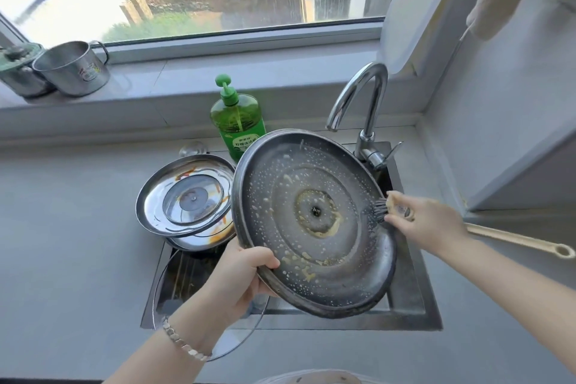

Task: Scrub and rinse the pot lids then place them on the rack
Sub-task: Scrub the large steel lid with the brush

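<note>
Gripped by the left hand [240, 277] is the soapy lid [280, 184], by the right hand [427, 221] the brush [378, 211]; 2 stained lids [187, 196] are stacked centre-left.

I see a grey counter [78, 243] with a steel sink [343, 323] sunk into it. Upright on the counter behind the sink: green soap bottle [238, 121], tap [364, 103] to its right. Over the sink's back-left corner a steel lid [187, 196] with a glass centre lies underside up, stacked on a second lid [202, 241]. A glass lid [230, 343] rests across the sink's front-left edge, partly over the counter. On the sill [187, 78], far left: mug [73, 70] touching a lidded pot [18, 72]
</note>
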The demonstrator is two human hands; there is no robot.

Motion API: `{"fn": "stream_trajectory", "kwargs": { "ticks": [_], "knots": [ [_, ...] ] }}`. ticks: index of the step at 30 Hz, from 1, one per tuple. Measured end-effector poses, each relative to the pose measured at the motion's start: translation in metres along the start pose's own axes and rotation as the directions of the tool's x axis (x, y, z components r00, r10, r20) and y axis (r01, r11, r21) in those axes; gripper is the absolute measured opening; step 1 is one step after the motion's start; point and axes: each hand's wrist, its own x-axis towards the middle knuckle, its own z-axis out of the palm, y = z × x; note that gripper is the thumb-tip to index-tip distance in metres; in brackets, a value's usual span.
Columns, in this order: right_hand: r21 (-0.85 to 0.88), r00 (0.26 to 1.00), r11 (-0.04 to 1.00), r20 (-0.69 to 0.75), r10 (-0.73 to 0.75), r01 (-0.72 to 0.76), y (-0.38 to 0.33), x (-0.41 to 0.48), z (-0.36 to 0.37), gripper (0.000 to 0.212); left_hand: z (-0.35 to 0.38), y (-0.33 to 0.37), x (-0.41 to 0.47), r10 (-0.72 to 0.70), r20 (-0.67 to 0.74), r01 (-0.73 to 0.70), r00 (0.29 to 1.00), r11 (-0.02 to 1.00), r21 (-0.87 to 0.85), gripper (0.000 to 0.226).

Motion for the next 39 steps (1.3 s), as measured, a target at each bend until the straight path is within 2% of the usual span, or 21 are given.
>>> {"fn": "stream_trajectory", "kwargs": {
  "ticks": [3, 5, 8, 10, 11, 13, 15, 16, 18, 20, 23, 24, 26, 28, 29, 30, 32, 34, 36, 37, 39],
  "knots": [
    [-0.051, 0.982, 0.985, 0.100, -0.160, 0.166, -0.014, -0.022, 0.010, 0.046, 0.000, 0.001, 0.005, 0.010, -0.035, -0.011, 0.999, 1.000, -0.025, 0.056],
    [-0.016, 0.960, 0.972, 0.162, -0.228, 0.233, -0.018, -0.033, 0.012, 0.048, -0.003, 0.002, 0.007, 0.026, -0.053, -0.027, 0.998, 1.000, -0.016, 0.065],
    [0.091, 0.999, 0.995, 0.038, -0.035, 0.031, -0.001, -0.015, 0.006, 0.046, -0.003, 0.001, 0.007, -0.002, -0.025, 0.002, 1.000, 1.000, -0.008, 0.055],
    [0.352, 0.980, 0.920, -0.032, 0.196, -0.172, 0.009, -0.004, 0.006, 0.047, -0.001, -0.003, 0.009, -0.059, -0.048, 0.057, 0.997, 0.997, -0.046, 0.029],
    [0.552, 0.950, 0.794, -0.014, 0.312, -0.253, 0.011, -0.001, 0.008, 0.051, -0.002, -0.006, 0.011, -0.095, -0.074, 0.090, 0.993, 0.993, -0.075, 0.021],
    [0.841, 0.883, 0.422, 0.128, 0.452, -0.338, 0.011, -0.001, 0.015, 0.061, -0.006, -0.012, 0.017, -0.156, -0.097, 0.140, 0.983, 0.978, -0.154, 0.018],
    [0.902, 0.838, 0.103, 0.342, 0.425, -0.420, 0.011, -0.003, 0.019, 0.043, -0.010, -0.015, 0.023, -0.207, -0.099, 0.181, 0.973, 0.959, -0.218, 0.020],
    [0.878, 0.818, -0.004, 0.448, 0.361, -0.479, 0.011, -0.003, 0.020, 0.033, -0.010, -0.016, 0.025, -0.229, -0.100, 0.201, 0.968, 0.951, -0.236, 0.019],
    [0.823, 0.792, -0.100, 0.566, 0.230, -0.560, 0.007, -0.004, 0.017, 0.023, -0.005, -0.016, 0.029, -0.263, -0.094, 0.232, 0.960, 0.939, -0.255, 0.020],
    [0.804, 0.777, -0.113, 0.594, 0.208, -0.584, 0.007, -0.004, 0.012, 0.022, 0.003, -0.016, 0.032, -0.296, -0.072, 0.266, 0.952, 0.923, -0.278, 0.028],
    [0.810, 0.758, -0.122, 0.581, 0.297, -0.574, 0.009, -0.006, 0.002, 0.029, 0.006, -0.024, 0.043, -0.361, -0.078, 0.324, 0.929, 0.899, -0.293, 0.029],
    [0.821, 0.756, -0.107, 0.560, 0.339, -0.560, 0.011, -0.005, -0.002, 0.029, 0.007, -0.029, 0.049, -0.373, -0.092, 0.340, 0.923, 0.905, -0.256, 0.025],
    [0.846, 0.752, -0.036, 0.492, 0.439, -0.532, 0.012, -0.003, -0.012, 0.029, 0.009, -0.038, 0.060, -0.324, -0.214, 0.318, 0.921, 0.946, -0.062, 0.014],
    [0.863, 0.750, 0.061, 0.398, 0.528, -0.501, 0.012, 0.000, -0.020, 0.033, 0.017, -0.045, 0.067, -0.134, -0.314, 0.230, 0.940, 0.929, 0.292, 0.074],
    [0.864, 0.749, 0.120, 0.345, 0.566, -0.489, 0.010, 0.002, -0.022, 0.032, 0.026, -0.046, 0.063, 0.001, -0.251, 0.124, 0.968, 0.866, 0.484, 0.091],
    [0.853, 0.749, 0.195, 0.290, 0.596, -0.485, 0.007, 0.004, -0.022, 0.030, 0.037, -0.048, 0.059, 0.121, -0.091, -0.039, 0.988, 0.787, 0.615, 0.092],
    [0.814, 0.762, 0.345, 0.174, 0.623, -0.468, -0.006, 0.006, -0.021, 0.028, 0.064, -0.053, 0.049, 0.213, 0.252, -0.329, 0.944, 0.579, 0.746, 0.084],
    [0.790, 0.788, 0.419, 0.127, 0.602, -0.447, -0.016, 0.009, -0.020, 0.055, 0.084, -0.063, 0.048, 0.216, 0.389, -0.436, 0.896, 0.247, 0.866, 0.093],
    [0.810, 0.795, 0.394, 0.140, 0.590, -0.435, -0.028, 0.013, -0.021, 0.066, 0.097, -0.072, 0.057, 0.325, 0.429, -0.445, 0.843, -0.026, 0.895, 0.085],
    [0.827, 0.793, 0.354, 0.168, 0.586, -0.437, -0.033, 0.014, -0.022, 0.064, 0.098, -0.075, 0.063, 0.397, 0.443, -0.453, 0.804, -0.075, 0.888, 0.071],
    [0.870, 0.807, 0.239, 0.253, 0.535, -0.431, -0.038, 0.015, -0.023, 0.055, 0.097, -0.069, 0.063, 0.537, 0.402, -0.479, 0.742, 0.004, 0.878, 0.043]
  ]
}}
